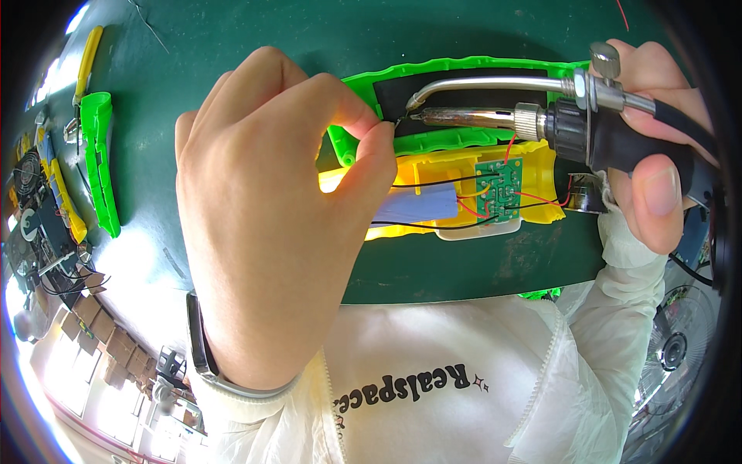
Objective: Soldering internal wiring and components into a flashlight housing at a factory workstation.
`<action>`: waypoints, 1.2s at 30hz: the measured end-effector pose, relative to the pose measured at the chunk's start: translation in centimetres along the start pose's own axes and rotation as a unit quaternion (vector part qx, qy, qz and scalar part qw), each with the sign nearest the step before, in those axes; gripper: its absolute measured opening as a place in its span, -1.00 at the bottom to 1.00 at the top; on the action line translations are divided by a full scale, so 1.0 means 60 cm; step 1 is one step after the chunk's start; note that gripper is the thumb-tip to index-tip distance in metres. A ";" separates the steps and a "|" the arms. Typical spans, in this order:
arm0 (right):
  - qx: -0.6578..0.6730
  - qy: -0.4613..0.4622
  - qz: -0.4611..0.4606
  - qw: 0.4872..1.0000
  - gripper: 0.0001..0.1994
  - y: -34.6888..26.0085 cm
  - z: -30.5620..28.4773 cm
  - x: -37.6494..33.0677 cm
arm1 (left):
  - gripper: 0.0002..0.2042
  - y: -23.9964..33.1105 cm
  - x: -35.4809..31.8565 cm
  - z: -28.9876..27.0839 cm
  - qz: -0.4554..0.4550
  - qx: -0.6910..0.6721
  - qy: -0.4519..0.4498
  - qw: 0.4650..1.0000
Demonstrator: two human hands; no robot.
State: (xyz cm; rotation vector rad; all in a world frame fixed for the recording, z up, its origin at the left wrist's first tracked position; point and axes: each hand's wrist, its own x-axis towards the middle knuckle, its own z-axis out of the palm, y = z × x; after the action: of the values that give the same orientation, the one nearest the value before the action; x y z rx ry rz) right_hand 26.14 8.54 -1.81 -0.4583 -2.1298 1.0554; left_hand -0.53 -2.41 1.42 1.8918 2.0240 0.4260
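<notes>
My right hand (661,182) is wrapped round the black handle of a soldering iron (568,130). A curved metal solder-feed tube (495,83) is clamped along it and bends down to the iron's tip. Thumb and forefinger of my left hand (263,162) pinch a thin wire right beside that tip; most of it is hidden. Behind the fingers lies a green plastic shell (464,65) with a black panel (495,97) inside. Nearer to me, a yellow shell (545,166) holds a pale blue wrapped battery (421,203) and a green circuit board (502,185) with red, black and yellow wires.
A round metal part (586,193) sits at the yellow shell's right end. On the left of the green table (464,278) are a narrow green plastic piece (99,162), a yellow-handled tool (89,62) and a cluttered group of tools. A fan (674,352) stands at lower right.
</notes>
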 end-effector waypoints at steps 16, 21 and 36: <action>0.059 0.060 -0.024 0.996 -0.65 0.036 -0.050 -0.031 | -0.91 0.000 -0.001 0.001 0.002 0.004 0.004 1.000; 0.076 0.160 0.003 0.984 -0.65 0.031 -0.022 -0.035 | -0.91 0.001 0.000 0.000 -0.002 0.010 0.003 1.000; 0.124 0.207 0.050 0.969 -0.66 0.032 -0.041 -0.038 | -0.93 0.001 -0.005 0.004 0.003 0.009 0.006 1.000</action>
State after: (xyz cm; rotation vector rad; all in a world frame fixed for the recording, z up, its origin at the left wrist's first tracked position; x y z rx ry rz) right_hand 29.50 9.68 -3.31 -0.6090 -1.6000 1.1506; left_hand -0.35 -2.69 1.23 1.9105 2.0369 0.4214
